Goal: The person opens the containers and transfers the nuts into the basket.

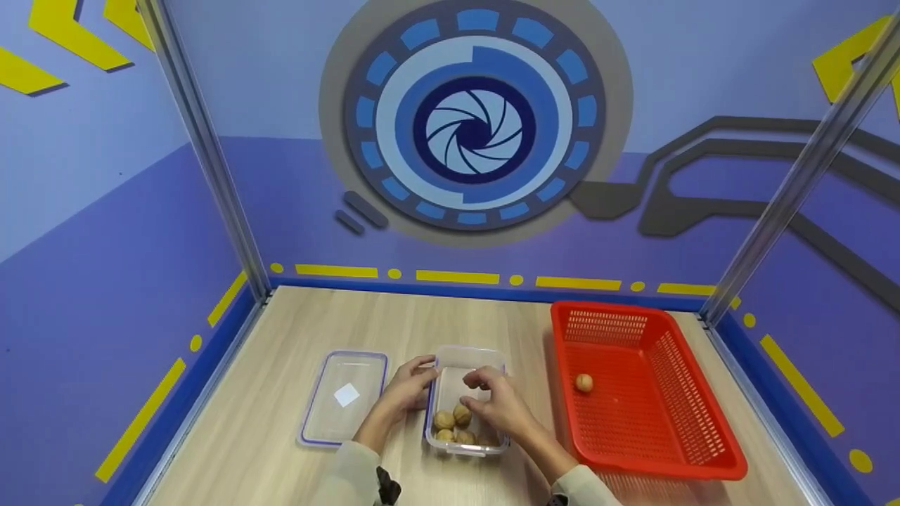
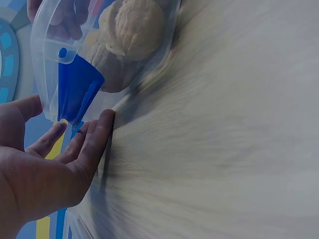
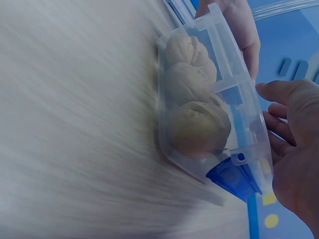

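Note:
A clear plastic food container [image 1: 469,450] stands on the table with several walnuts [image 1: 444,420] gathered at its near end. My left hand [image 1: 406,388] rests against the container's left side, its fingers nearly straight along the outer wall. Over the container's right rim reaches my right hand [image 1: 496,402], thumb and fingers apart with nothing visible between them. The right wrist view shows walnuts [image 3: 199,127] through the clear wall and a blue side clip [image 3: 234,177] folded down. One walnut [image 1: 583,383] lies in a red plastic basket [image 1: 661,464] on the right.
The container's clear lid [image 1: 344,372], with a blue seal and a white square label, lies flat on the wooden table [image 1: 281,351] to the left. Metal posts [image 1: 211,161] and printed panels enclose the table at the back and sides.

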`<state>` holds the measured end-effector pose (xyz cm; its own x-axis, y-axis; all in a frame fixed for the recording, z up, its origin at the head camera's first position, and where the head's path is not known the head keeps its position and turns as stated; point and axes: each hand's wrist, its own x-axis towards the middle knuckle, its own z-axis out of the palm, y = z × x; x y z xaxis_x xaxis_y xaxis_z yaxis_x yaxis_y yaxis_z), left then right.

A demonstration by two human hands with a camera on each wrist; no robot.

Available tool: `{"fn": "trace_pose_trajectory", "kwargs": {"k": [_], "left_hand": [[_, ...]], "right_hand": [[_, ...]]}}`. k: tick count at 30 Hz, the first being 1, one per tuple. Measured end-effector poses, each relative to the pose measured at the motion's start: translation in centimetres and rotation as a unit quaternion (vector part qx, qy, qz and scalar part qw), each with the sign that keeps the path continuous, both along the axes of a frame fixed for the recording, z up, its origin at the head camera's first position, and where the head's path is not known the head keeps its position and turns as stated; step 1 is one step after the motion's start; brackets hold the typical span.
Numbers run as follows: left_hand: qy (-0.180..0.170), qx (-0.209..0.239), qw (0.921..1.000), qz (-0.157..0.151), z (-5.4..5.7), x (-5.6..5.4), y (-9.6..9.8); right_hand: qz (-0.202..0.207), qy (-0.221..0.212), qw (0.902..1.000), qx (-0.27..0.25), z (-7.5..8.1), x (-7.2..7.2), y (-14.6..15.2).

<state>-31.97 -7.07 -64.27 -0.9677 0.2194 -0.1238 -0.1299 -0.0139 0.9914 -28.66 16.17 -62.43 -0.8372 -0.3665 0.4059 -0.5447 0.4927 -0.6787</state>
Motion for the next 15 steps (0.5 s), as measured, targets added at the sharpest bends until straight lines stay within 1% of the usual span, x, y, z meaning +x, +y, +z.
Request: {"fn": "trace_pose_trajectory", "kwargs": {"k": [4, 8, 15], "left_hand": [[0.001, -0.006, 1.0000, -0.002, 0.16, 0.08, 0.12], [-0.009, 0.001, 0.9999, -0.006, 0.14, -0.04, 0.14], [0.003, -0.005, 1.0000, -0.002, -0.16, -0.14, -0.02]], "right_hand": [[-0.008, -0.003, 0.9999, 0.011, -0.17, 0.16, 0.08], [-0.021, 0.004, 0.9991, 0.037, -0.19, 0.36, 0.08], [-0.014, 0.044, 0.9938, 0.102, -0.43, 0.51, -0.17]]}}
